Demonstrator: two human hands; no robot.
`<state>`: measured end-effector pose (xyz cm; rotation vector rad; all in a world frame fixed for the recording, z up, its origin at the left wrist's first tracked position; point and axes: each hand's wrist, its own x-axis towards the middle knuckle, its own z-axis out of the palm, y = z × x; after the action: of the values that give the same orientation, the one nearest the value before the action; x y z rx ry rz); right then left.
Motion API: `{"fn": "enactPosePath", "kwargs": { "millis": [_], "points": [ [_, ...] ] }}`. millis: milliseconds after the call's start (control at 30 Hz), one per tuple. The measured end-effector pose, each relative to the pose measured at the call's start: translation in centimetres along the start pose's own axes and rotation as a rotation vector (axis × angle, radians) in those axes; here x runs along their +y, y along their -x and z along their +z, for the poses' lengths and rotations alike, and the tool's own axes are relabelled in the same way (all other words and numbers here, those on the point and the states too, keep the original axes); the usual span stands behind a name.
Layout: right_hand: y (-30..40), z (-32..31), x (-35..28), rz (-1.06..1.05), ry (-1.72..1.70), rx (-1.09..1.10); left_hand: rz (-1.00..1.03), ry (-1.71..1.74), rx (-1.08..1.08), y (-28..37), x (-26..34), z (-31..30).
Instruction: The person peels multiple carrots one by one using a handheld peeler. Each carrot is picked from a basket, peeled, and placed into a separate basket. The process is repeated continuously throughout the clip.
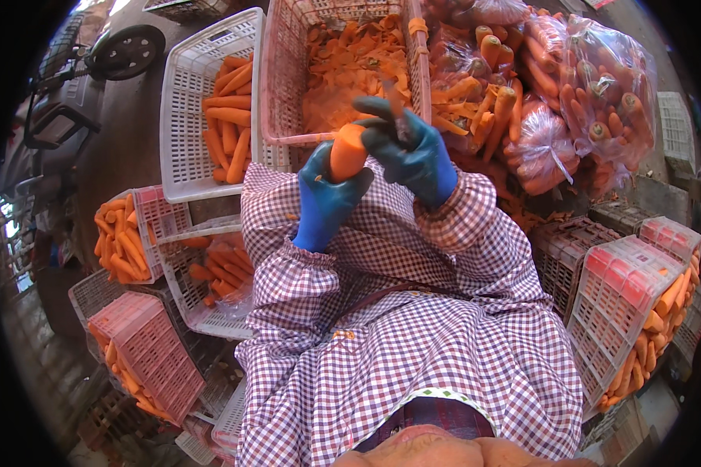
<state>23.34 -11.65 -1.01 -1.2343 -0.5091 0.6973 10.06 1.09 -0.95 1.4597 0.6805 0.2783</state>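
My left hand (pixel 334 187), in a blue and green coated glove, is closed around a thick orange carrot (pixel 348 153) held upright over my checked apron. Just to its right, my right hand (pixel 408 149), gloved alike, grips a slim tool (pixel 394 102), blurred, whose kind I cannot tell. Beyond both hands stands a pink plastic crate (pixel 422 70) with a heap of orange carrot peelings (pixel 356 70) inside. At its left, a white plastic crate (pixel 172 111) holds smooth orange carrots (pixel 229 114).
Clear bags of carrots (pixel 610 87) and loose carrots (pixel 502 108) lie at the upper right. Stacked crates of carrots stand at the right (pixel 610 292) and at the lower left (pixel 152 341). A black wheel (pixel 128 52) is at the upper left.
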Motion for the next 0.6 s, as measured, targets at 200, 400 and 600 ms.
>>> {"fn": "enactPosePath", "kwargs": {
  "millis": [200,400,600],
  "points": [
    [-1.8,-0.1,2.3,0.085,-0.232,0.065,-0.162,0.281,-0.287,0.8,2.3,-0.5],
    [-1.7,-3.6,3.8,0.315,-0.665,-0.110,-0.459,0.448,-0.394,5.0,3.7,-0.1],
    [-2.6,-6.3,11.2,0.101,-0.436,-0.094,-0.496,0.497,-0.310,6.3,1.8,0.0]
  ]
}}
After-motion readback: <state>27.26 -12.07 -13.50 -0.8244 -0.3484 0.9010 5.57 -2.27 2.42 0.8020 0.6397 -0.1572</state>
